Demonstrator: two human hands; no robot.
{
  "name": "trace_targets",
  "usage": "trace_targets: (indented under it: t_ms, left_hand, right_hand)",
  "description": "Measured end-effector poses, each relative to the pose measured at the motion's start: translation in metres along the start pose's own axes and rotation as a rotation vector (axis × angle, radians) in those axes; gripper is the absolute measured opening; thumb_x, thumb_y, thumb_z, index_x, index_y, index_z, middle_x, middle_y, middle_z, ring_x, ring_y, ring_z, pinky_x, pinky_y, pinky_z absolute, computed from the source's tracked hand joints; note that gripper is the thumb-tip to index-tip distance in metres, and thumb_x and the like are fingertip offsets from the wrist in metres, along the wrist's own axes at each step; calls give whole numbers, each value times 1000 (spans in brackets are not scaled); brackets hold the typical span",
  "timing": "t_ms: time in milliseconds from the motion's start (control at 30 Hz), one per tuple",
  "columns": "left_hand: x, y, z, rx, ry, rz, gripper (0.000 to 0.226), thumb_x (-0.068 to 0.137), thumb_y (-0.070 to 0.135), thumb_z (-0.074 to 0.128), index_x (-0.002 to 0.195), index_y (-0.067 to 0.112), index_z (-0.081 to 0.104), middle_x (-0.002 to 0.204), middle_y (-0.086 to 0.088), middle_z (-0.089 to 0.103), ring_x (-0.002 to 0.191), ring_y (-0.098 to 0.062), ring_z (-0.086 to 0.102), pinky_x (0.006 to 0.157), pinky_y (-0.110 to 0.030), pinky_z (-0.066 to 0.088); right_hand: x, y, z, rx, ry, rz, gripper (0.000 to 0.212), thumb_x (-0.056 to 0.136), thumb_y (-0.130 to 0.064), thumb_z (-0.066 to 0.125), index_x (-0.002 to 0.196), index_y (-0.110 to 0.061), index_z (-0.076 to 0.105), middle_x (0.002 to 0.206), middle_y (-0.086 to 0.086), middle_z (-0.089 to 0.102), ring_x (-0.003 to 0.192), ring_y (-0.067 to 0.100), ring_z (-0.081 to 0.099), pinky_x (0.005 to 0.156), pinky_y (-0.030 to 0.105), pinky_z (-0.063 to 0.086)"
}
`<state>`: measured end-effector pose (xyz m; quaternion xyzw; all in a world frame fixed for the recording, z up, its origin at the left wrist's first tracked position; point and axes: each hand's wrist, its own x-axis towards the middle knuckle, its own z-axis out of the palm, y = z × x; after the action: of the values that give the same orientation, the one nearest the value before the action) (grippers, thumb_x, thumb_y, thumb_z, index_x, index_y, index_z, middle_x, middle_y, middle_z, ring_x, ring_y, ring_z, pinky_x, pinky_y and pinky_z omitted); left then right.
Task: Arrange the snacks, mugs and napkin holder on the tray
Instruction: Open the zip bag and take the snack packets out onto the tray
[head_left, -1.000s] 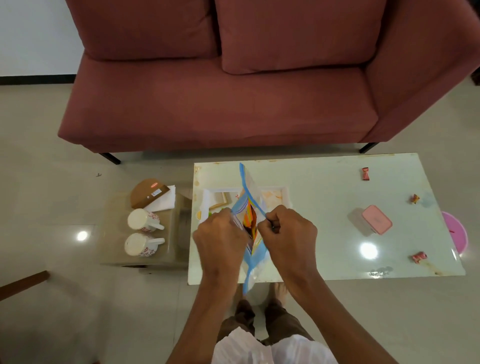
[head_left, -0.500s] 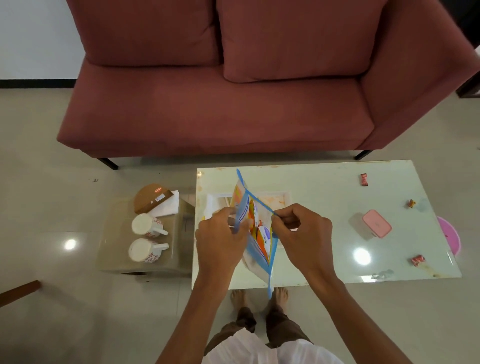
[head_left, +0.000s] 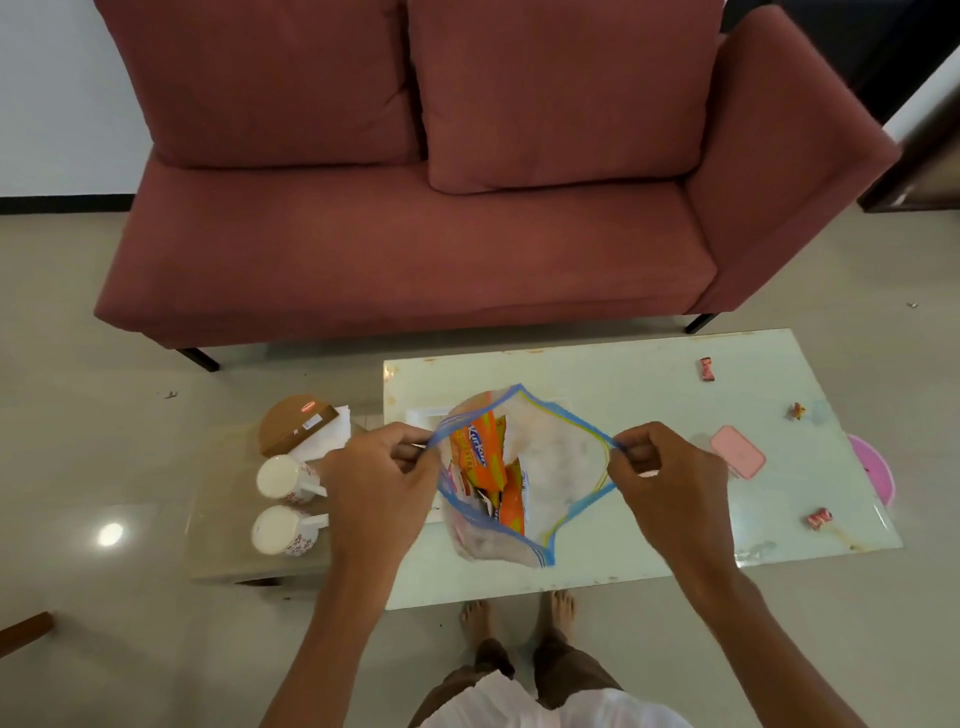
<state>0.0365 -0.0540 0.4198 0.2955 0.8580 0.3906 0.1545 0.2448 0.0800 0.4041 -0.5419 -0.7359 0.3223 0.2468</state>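
Now the fingers of the left hand (head_left: 374, 478) and the right hand (head_left: 670, 478) each pinch one lip of the zip bag (head_left: 556, 467), holding its mouth wide above the left end of the glass table (head_left: 623, 384). Orange snack packets (head_left: 480, 457) sit inside. Two mugs (head_left: 283, 478) and the napkin holder (head_left: 296, 428) stand left of the table.

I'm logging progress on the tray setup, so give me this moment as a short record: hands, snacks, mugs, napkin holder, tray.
hands: left hand and right hand each pinch one side of the zip bag mouth, holding it open
snacks: orange packets inside the bag; three wrapped sweets loose on the glass table
mugs: farther mug and nearer mug on the low side table
napkin holder: napkin holder beside the mugs there
tray: white tray, mostly hidden behind the bag
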Motion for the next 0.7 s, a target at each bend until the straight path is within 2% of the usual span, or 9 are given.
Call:
trace_targets:
  t_ms: [100, 167, 200, 233, 300, 367, 433, 567, 700]
  left_hand:
    - [-13, 12, 3, -34, 10, 8, 17, 84, 27, 76, 93, 13, 78, 75, 11, 71, 61, 4, 65, 53, -14, 51]
    - [-20, 16, 4, -26, 32, 1, 16, 84, 27, 77, 93, 14, 78, 72, 11, 70, 59, 6, 63, 52, -12, 49]
    - [-23, 18, 4, -19, 40, -4, 16, 84, 28, 77, 93, 14, 78, 73, 9, 72, 58, 5, 63, 52, -11, 48]
    - [-27, 19, 4, -18, 47, -7, 17, 83, 28, 77, 92, 13, 78, 75, 7, 74, 57, 4, 63, 52, -11, 48]
    - [-33, 19, 4, -35, 53, -17, 15, 82, 26, 78, 91, 13, 78, 74, 6, 75, 57, 1, 66, 50, -11, 50]
    - [-39, 19, 5, -50, 60, -40, 10, 82, 22, 78, 88, 14, 78, 67, 13, 70, 55, 0, 67, 48, -10, 51]
    - [-44, 19, 7, -60, 75, -61, 4, 82, 19, 79, 84, 15, 78, 62, 18, 66, 60, 3, 69, 52, -8, 52]
    - [-54, 18, 16, -62, 77, -118, 5, 81, 19, 79, 84, 15, 78, 61, 26, 62, 65, 17, 65, 46, -3, 45]
    - [-59, 21, 28, -25, 92, -170, 11, 84, 25, 77, 87, 15, 77, 64, 21, 66, 59, 13, 66, 45, -2, 44]
  right_hand:
    - [-21, -19, 4, -165, 95, -396, 22, 81, -9, 77, 97, -15, 63, 91, -2, 65, 83, 19, 63, 71, 28, 52]
    - [-36, -31, 13, -287, 50, -734, 21, 80, -9, 77, 93, -13, 61, 89, 1, 64, 78, 24, 63, 64, 31, 53]
    - [-39, -39, 19, -328, -53, -776, 17, 81, -13, 75, 91, -13, 61, 86, 2, 66, 74, 24, 64, 59, 31, 53]
    - [-39, -48, 28, -342, -193, -682, 12, 85, -20, 71, 92, -13, 63, 84, 3, 67, 74, 25, 66, 59, 30, 52]
    - [-30, -57, 49, -394, -415, -338, 25, 95, -35, 56, 108, -15, 61, 96, 5, 69, 88, 25, 66, 67, 29, 45]
    - [-18, -53, 71, -496, -476, -209, 38, 96, -44, 51, 118, -14, 55, 106, 7, 66, 98, 25, 62, 70, 29, 37]
    - [-10, -49, 85, -523, -491, -166, 38, 96, -43, 53, 114, -10, 56, 105, 11, 63, 98, 27, 60, 68, 30, 35]
    - [-5, -35, 99, -475, -502, -130, 21, 93, -30, 60, 83, -13, 57, 87, 10, 64, 72, 21, 49, 55, 29, 32]
    - [-3, -26, 89, -361, -505, -119, 27, 89, -22, 60, 65, -15, 48, 64, 3, 57, 61, 21, 51, 44, 27, 31]
